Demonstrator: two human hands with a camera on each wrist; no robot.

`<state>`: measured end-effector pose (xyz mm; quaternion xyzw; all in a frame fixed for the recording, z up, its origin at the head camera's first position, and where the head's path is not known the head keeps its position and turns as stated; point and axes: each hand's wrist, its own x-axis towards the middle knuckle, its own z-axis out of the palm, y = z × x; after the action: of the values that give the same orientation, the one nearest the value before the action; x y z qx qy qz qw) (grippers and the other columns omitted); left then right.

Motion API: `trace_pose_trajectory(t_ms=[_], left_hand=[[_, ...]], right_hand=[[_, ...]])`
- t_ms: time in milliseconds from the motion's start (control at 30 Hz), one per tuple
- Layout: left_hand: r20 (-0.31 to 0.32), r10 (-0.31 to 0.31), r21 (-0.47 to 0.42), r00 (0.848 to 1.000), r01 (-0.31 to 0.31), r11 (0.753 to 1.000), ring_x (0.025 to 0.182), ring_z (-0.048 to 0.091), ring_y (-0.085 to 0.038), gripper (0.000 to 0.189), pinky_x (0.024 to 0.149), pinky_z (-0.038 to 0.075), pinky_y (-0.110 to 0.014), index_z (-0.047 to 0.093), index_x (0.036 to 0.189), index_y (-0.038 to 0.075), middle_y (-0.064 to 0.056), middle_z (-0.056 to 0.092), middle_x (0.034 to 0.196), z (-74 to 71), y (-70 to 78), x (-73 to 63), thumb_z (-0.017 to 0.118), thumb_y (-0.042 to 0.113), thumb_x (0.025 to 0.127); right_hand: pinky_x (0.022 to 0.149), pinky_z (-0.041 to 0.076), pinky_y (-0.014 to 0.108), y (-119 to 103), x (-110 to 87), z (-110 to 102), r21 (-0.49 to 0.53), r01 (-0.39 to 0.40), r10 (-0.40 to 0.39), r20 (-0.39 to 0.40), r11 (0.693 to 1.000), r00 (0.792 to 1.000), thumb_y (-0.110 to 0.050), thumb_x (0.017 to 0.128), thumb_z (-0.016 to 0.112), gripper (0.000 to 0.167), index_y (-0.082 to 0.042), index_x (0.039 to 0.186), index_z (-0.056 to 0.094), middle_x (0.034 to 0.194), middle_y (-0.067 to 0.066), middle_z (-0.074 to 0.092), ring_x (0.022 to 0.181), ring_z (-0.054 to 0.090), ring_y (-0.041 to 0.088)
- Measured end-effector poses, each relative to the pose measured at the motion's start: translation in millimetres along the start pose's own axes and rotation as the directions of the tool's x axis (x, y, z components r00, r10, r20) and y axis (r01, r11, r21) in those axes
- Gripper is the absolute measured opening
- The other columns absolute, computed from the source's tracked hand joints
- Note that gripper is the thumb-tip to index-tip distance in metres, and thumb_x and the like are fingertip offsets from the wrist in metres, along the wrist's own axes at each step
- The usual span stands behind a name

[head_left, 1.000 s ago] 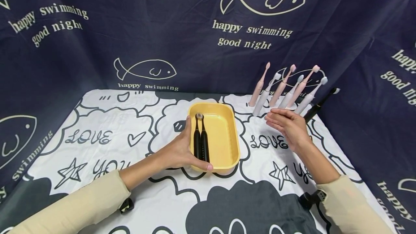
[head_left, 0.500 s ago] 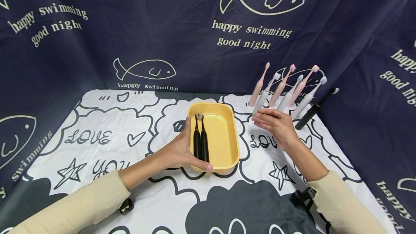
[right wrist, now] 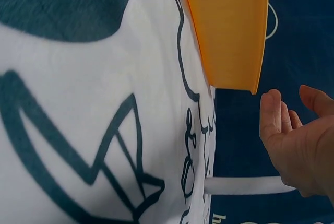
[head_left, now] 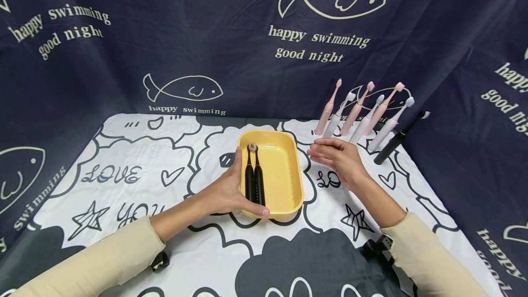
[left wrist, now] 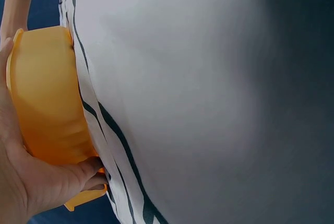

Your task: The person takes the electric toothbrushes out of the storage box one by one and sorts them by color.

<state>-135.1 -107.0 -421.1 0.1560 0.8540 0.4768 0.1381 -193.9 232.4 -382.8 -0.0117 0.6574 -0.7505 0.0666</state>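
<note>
My left hand (head_left: pixel 228 191) grips the left side of a yellow plastic tray (head_left: pixel 282 168), thumb at its near left corner. Inside, two black electric toothbrushes (head_left: pixel 259 184) lie side by side along the left wall, heads away from me. The left wrist view shows the hand against the tray's outer wall (left wrist: pixel 47 93). My right hand (head_left: pixel 340 157) is held just right of the tray, fingers loosely extended, holding nothing. Behind it in the right wrist view, a white toothbrush handle (right wrist: pixel 245 185) partly shows. The right hand overlaps the lower ends of some standing toothbrushes in the head view.
At the back right stand several upright electric toothbrushes: pink ones (head_left: pixel 326 116), white ones (head_left: pixel 383 134) and a black one (head_left: pixel 389 148) nearest the right edge. A patterned white cloth (head_left: pixel 136 173) covers the table. Dark blue fish-print curtains (head_left: pixel 239 49) enclose the back and sides.
My right hand has moved left from in front of the standing toothbrushes toward the tray, uncovering the upright black toothbrush. The left hand and tray have stayed put.
</note>
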Motion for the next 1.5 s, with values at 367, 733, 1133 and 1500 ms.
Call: trace_pose_trajectory(t_ms=[367,733,1133,1500], left_hand=[[0.002,-0.015,-0.001,1.0,0.015,1.0,0.173,0.025,-0.028,0.19,0.138,0.029,-0.06,-0.032,0.175,0.029,-0.013,0.007,0.191,0.0,0.4,-0.7,0.111,0.063,0.056],[0.005,-0.004,0.002,1.0,0.004,1.0,0.174,0.024,-0.032,0.19,0.138,0.029,-0.061,-0.033,0.175,0.025,-0.016,0.006,0.191,1.0,0.9,0.2,0.112,0.061,0.058],[0.013,-0.017,0.017,1.0,0.017,1.0,0.175,0.02,-0.032,0.19,0.14,0.026,-0.059,-0.034,0.175,0.025,-0.015,0.002,0.191,-0.3,1.6,0.3,0.11,0.066,0.057],[0.01,-0.019,0.02,1.0,0.019,1.0,0.175,0.02,-0.03,0.19,0.14,0.026,-0.059,-0.035,0.174,0.028,-0.012,0.001,0.192,-0.1,1.2,-0.1,0.109,0.068,0.057]], right_hand=[[0.094,0.068,0.03,-0.9,1.0,14.1,-0.052,-0.012,0.014,0.037,0.999,0.999,-0.004,0.107,0.076,0.015,0.0,0.122,0.075,0.101,-0.003,0.086,0.097,0.085,0.012],[0.096,0.068,0.032,5.1,3.4,32.6,-0.008,-0.039,0.039,0.13,0.999,0.991,0.0,0.11,0.069,0.04,0.018,0.144,0.059,0.108,0.003,0.087,0.101,0.085,0.014],[0.099,0.067,0.036,3.5,5.3,53.9,-0.011,-0.046,0.048,0.201,0.999,0.978,0.002,0.111,0.064,0.042,0.021,0.148,0.054,0.113,0.005,0.086,0.104,0.085,0.016],[0.099,0.067,0.035,4.4,8.3,80.4,-0.081,-0.104,0.121,0.24,0.991,0.963,-0.001,0.111,0.066,0.045,0.019,0.15,0.055,0.117,0.008,0.082,0.103,0.085,0.015]])
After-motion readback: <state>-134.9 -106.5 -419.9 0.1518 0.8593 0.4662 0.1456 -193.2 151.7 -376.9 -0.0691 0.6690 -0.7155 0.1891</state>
